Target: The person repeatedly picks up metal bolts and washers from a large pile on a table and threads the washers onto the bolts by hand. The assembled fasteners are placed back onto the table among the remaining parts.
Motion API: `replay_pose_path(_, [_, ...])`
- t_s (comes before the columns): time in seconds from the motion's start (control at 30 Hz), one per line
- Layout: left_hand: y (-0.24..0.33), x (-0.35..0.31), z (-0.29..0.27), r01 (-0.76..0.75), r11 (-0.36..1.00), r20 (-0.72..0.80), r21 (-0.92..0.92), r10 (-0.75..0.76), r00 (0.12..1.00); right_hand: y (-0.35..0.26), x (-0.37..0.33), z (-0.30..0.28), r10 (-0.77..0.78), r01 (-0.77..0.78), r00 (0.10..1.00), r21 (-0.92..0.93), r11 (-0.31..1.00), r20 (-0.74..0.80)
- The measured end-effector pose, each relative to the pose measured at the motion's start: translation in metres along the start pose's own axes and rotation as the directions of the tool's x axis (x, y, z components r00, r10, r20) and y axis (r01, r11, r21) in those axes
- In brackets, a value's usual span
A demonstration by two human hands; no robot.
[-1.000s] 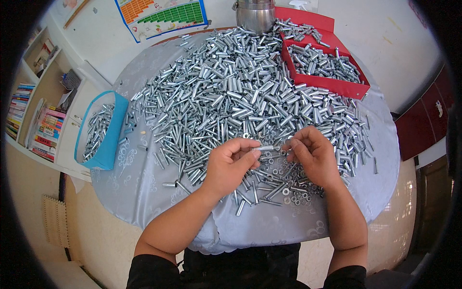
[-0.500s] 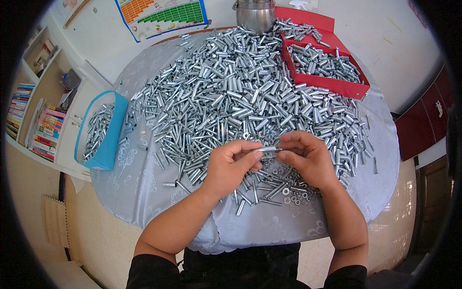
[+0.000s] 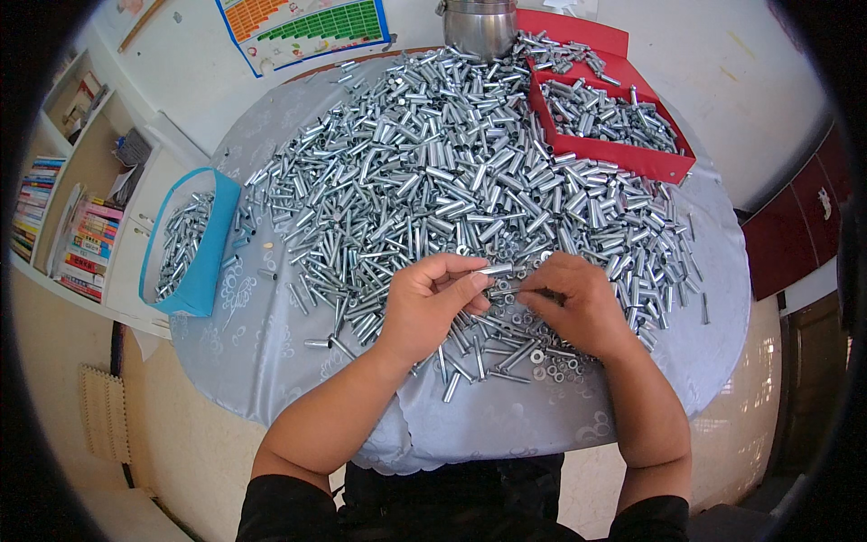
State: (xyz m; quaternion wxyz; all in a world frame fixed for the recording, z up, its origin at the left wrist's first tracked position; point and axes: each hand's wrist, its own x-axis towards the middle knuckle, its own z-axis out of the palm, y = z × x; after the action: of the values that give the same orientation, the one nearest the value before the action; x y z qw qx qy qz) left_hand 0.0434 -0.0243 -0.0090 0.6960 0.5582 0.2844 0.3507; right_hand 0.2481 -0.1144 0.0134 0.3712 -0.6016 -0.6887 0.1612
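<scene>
The left grip (image 3: pixel 426 298) pinches a silvery metal cylinder (image 3: pixel 497 270) between thumb and forefinger, pointing it toward the right grip (image 3: pixel 578 303), whose bent fingers sit just beside it above loose washers (image 3: pixel 562 369), though whether they hold a small part is hard to make out. Around and beyond both, a broad heap of bolts and metal sleeves (image 3: pixel 433 172) spreads over the round, grey-clothed desk (image 3: pixel 244 370). A blue bin (image 3: pixel 212 262) of similar parts stands at the left, a filled red box (image 3: pixel 623 161) at the far right, and a steel pot (image 3: pixel 480 34) behind the heap.
</scene>
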Motion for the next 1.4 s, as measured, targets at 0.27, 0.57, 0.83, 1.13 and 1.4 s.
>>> replay_pose_path(0.27, [0.001, 0.000, 0.002, 0.001, 1.000, -0.009, 0.008, -0.001, 1.000, 0.001, -0.001, 0.011, -0.029, 0.045, 0.997, -0.232, 0.972, 0.072])
replay_pose_path(0.57, [0.001, 0.000, 0.002, 0.000, 1.000, 0.002, -0.009, 0.000, 1.000, 0.003, -0.003, 0.009, -0.044, 0.070, 0.991, -0.211, 0.975, 0.127])
replay_pose_path(0.83, [0.000, 0.000, 0.003, 0.004, 1.000, 0.004, -0.020, -0.004, 1.000, 0.003, -0.001, 0.009, -0.074, 0.103, 0.984, -0.173, 0.980, 0.165])
replay_pose_path(1.13, [0.003, -0.001, 0.002, 0.006, 1.000, 0.002, 0.015, -0.006, 1.000, -0.006, 0.000, 0.006, 0.318, -0.282, 0.944, 0.279, 0.918, -0.093])
replay_pose_path(1.4, [-0.001, -0.001, 0.002, 0.002, 1.000, 0.006, 0.020, -0.003, 1.000, -0.001, -0.002, 0.014, 0.311, -0.230, 0.947, 0.508, 0.830, -0.081])
